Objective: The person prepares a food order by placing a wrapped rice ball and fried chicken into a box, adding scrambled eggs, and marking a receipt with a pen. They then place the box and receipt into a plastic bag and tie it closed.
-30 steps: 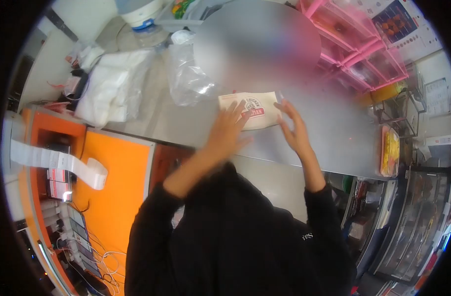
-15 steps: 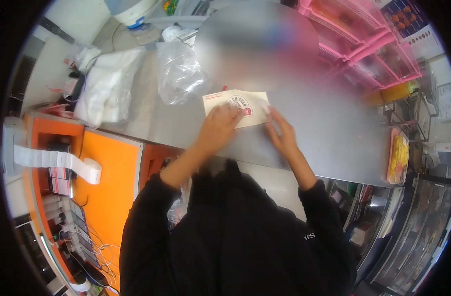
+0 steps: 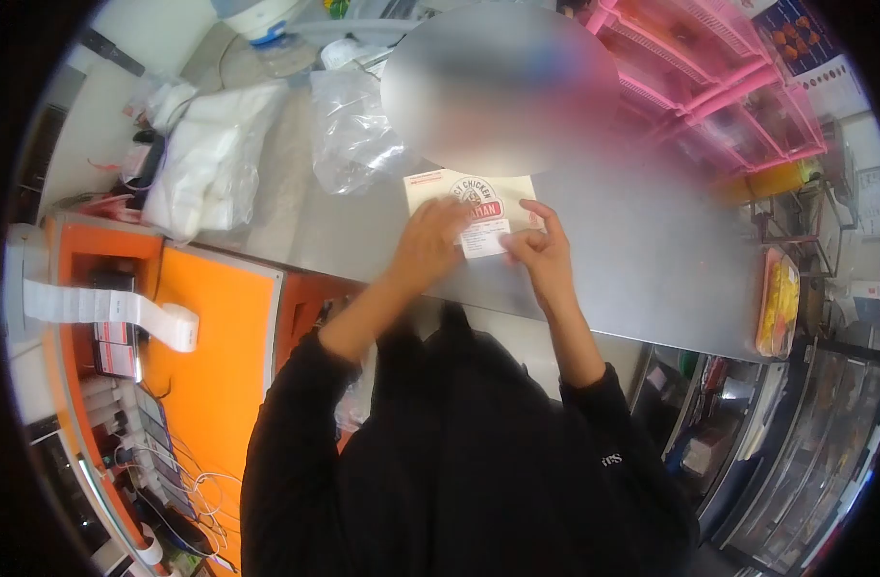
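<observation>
A cream paper bag (image 3: 464,192) with a red chicken logo lies flat on the steel counter (image 3: 642,260). A small white slip (image 3: 485,238) sits on the bag's near edge. My left hand (image 3: 430,242) presses on the bag and the slip's left side. My right hand (image 3: 536,252) pinches the slip's right edge between thumb and fingers. Both sleeves are black.
A crumpled clear plastic bag (image 3: 355,130) and a pile of white bags (image 3: 214,159) lie at the back left. A receipt strip (image 3: 103,310) hangs over the orange unit (image 3: 209,327) on the left. Pink racks (image 3: 729,96) stand at the back right, a tray of yellow food (image 3: 777,303) at the right.
Both hands have drawn together over the bag's near edge. The white slip now shows on the bag between them, and the right hand has closed on it.
</observation>
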